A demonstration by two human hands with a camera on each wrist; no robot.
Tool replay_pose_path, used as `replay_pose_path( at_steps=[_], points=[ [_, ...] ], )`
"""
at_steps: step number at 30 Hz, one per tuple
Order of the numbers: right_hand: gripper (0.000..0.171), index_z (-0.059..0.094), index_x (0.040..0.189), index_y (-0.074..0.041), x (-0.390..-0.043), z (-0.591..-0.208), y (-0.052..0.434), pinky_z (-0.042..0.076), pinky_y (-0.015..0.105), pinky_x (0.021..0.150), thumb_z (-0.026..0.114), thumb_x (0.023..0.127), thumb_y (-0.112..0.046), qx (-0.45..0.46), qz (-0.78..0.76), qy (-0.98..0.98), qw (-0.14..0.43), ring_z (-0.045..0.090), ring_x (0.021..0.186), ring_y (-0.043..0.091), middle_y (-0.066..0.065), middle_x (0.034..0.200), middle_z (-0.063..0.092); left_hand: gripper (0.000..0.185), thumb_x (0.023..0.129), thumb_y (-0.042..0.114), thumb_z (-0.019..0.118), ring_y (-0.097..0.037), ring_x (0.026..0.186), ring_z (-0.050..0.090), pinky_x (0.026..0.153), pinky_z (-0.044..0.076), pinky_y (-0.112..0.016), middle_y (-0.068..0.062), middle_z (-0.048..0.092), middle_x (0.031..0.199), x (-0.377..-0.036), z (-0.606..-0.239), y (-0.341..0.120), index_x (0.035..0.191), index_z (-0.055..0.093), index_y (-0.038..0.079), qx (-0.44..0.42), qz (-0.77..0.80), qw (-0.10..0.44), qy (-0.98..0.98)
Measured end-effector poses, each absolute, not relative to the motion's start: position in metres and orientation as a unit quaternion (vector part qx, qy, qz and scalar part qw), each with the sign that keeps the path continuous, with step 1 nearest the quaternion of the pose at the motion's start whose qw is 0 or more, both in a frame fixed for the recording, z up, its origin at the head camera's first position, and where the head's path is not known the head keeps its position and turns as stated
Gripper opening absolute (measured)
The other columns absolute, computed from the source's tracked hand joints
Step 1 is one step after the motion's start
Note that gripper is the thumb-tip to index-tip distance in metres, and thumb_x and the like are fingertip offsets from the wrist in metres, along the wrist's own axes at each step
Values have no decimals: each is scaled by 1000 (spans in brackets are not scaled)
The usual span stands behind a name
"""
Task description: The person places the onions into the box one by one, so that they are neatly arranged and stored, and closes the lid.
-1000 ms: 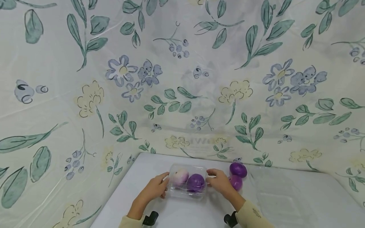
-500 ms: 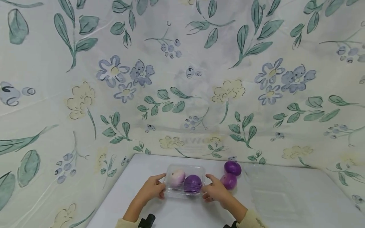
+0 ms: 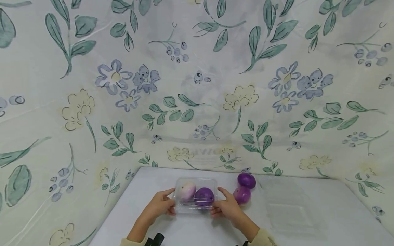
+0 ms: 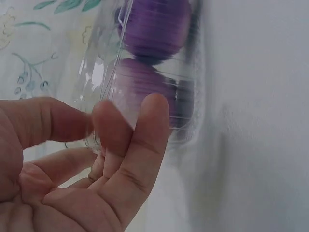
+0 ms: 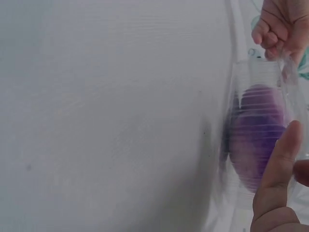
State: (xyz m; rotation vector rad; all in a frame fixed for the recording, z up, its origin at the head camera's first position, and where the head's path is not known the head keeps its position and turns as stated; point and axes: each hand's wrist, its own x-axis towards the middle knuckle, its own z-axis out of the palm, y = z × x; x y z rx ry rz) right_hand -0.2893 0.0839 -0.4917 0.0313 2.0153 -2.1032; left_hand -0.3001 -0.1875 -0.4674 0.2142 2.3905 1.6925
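**Both hands on the clear box of purple balls**

Starting at your left: your left hand (image 3: 160, 205) grips the left end of the clear plastic box (image 3: 195, 195), thumb on top near the rim and fingers curled against the side wall. The left wrist view shows the same hold close up, with your fingers (image 4: 140, 145) bent round the transparent wall.

The box sits on the white table (image 3: 191, 229), near its front middle. Inside, a pale white-and-purple ball (image 3: 187, 190) lies on the left and a dark purple ball (image 3: 204, 196) on the right, the two side by side and touching or nearly so.

Your right hand (image 3: 226, 206) holds the box's right end, thumb up at the rim and fingers curled round the lower edge. In the right wrist view your thumb (image 5: 277, 164) lies against the ribbed wall with the dark ball behind it.

Just right of that hand, two loose purple balls (image 3: 243, 188) rest on the table, one behind the other and touching. Further right lies a clear plastic lid (image 3: 289, 208), flat on the table, well apart from the box.
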Motion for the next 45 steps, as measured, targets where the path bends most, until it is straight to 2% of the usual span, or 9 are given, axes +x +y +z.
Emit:
replay_pose_path(
  at_steps=[7, 17, 24, 27, 30, 32, 36, 40, 45],
  points=[
    [86, 17, 154, 3, -290, -486, 83, 60, 32, 60, 57, 78, 9, 18, -721, 685, 101, 66, 58, 15, 10, 70, 67, 61, 86, -11, 49, -12, 60, 51, 70, 62, -37, -5, 53, 72, -302, -469, -183, 145, 33, -16, 76, 598, 91, 792],
    [81, 20, 153, 5, -288, -485, 81, 61, 33, 62, 56, 81, 5, 24, -711, 697, 90, 67, 60, 15, 12, 76, 71, 59, 84, -1, 54, -16, 55, 57, 58, 57, -33, -7, 60, 70, -301, -472, -176, 142, 47, -6, 21, 538, 27, 842],
    [69, 24, 148, 12, -279, -479, 82, 60, 32, 60, 59, 92, -8, 10, -651, 756, 72, 66, 61, 13, 13, 83, 71, 58, 94, 5, 55, -20, 64, 60, 57, 60, -40, -18, 62, 89, -296, -460, -186, 149, 38, 1, 26, 536, 79, 840],
    [67, 32, 146, 10, -272, -471, 88, 57, 30, 57, 63, 93, -17, -42, -551, 833, 29, 64, 61, 13, 11, 85, 71, 57, 97, 13, 60, -22, 70, 62, 58, 59, -39, -18, 63, 96, -295, -451, -192, 149, 39, 3, 42, 487, 59, 870],
    [66, 40, 145, 4, -266, -464, 97, 56, 32, 64, 67, 93, -27, -130, -426, 895, -37, 66, 74, 17, 13, 100, 70, 56, 96, 20, 63, -27, 84, 65, 68, 58, -42, -20, 65, 104, -296, -445, -196, 145, 44, 1, 78, 401, -25, 913],
    [66, 44, 145, -1, -263, -461, 102, 56, 39, 79, 67, 92, -34, -182, -352, 914, -83, 67, 93, 23, 15, 116, 67, 56, 96, 24, 64, -35, 101, 65, 83, 55, -48, -24, 63, 116, -296, -442, -198, 144, 46, 0, 102, 348, -81, 928],
    [70, 45, 147, -10, -260, -459, 113, 44, 59, 103, 67, 91, -45, -228, -236, 932, -156, 51, 129, 38, 19, 145, 49, 61, 95, 33, 63, -52, 129, 46, 100, 41, -67, -34, 47, 140, -294, -441, -196, 145, 46, 2, 138, 289, -128, 939],
    [78, 41, 151, -14, -262, -459, 130, 37, 64, 107, 67, 88, -51, -229, -173, 937, -198, 41, 137, 42, 22, 156, 34, 68, 93, 43, 63, -58, 138, 31, 101, 29, -78, -38, 31, 151, -292, -446, -193, 148, 44, 6, 146, 252, -144, 946],
    [87, 38, 153, -18, -263, -465, 161, 33, 64, 110, 70, 83, -57, -212, -138, 940, -230, 35, 141, 41, 22, 162, 22, 72, 93, 45, 62, -56, 144, 19, 106, 12, -81, -33, 15, 159, -295, -450, -195, 153, 38, 14, 166, 230, -152, 947]
  ],
)
